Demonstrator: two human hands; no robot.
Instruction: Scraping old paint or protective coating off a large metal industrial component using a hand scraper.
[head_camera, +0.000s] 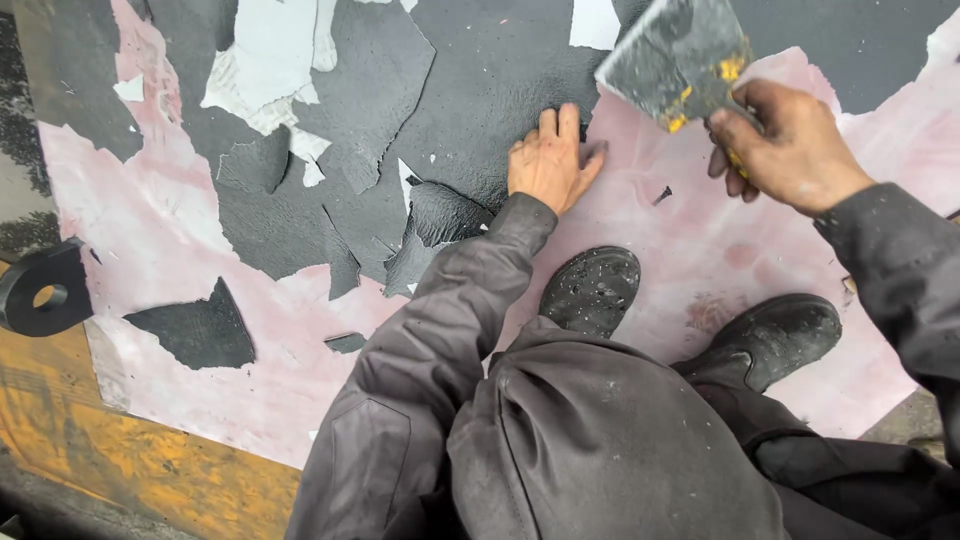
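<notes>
The left hand (548, 162) lies flat, fingers together, pinning the dark coating's edge (480, 110) at far centre, while the right hand (790, 145) is clamped on a scraper (675, 60) (blade raised), best driven low under that edge

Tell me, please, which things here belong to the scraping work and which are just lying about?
In use: scraper in the right hand; left hand flat on the pink surface; dark coating at its fingertips.
Lying about: loose peeled flake; black ring-shaped part.
</notes>
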